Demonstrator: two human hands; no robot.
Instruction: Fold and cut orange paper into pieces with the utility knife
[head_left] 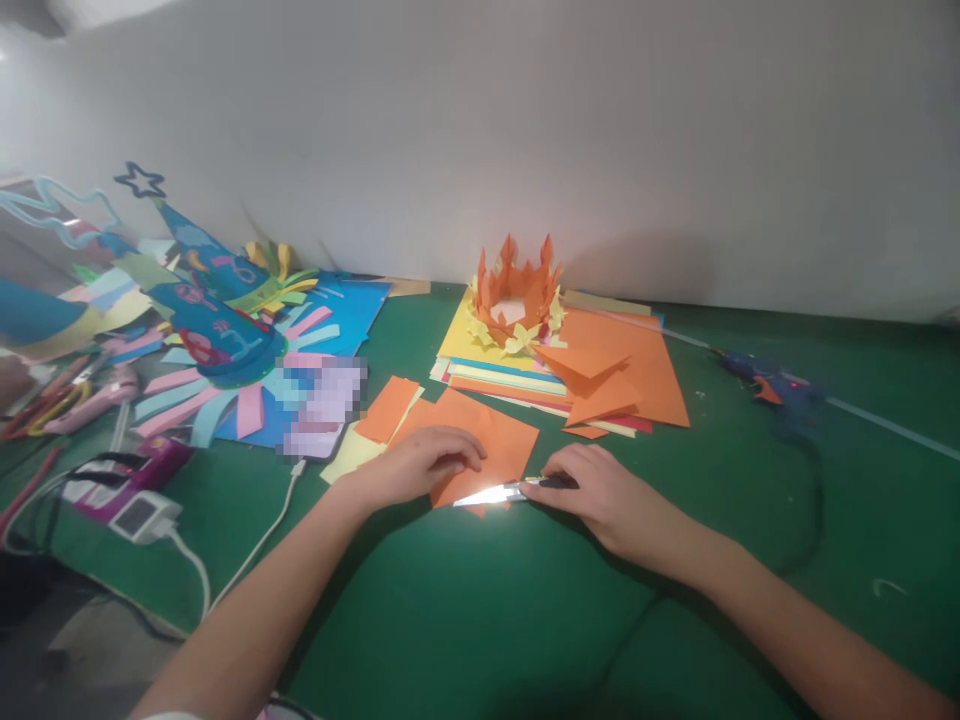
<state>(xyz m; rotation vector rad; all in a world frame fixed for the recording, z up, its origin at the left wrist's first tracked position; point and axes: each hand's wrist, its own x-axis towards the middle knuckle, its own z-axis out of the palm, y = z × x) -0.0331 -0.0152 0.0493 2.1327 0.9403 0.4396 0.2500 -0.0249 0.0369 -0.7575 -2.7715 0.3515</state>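
My left hand (422, 462) lies with its fingers curled down on an orange sheet of paper (491, 442) on the green table (525, 620). My right hand (600, 492) grips the dark handle of a pair of scissors (501, 492). Their bright blades point left along the sheet's near edge. More orange pieces (388, 408) lie just beyond my left hand.
An orange and yellow paper crown (516, 298) stands on a stack of coloured sheets (600, 375) at the back. A blue glue gun (772, 388) with its cord lies at the right. Blue paper crafts (217, 320), a phone with cable (319, 415) and a power strip (131, 505) crowd the left.
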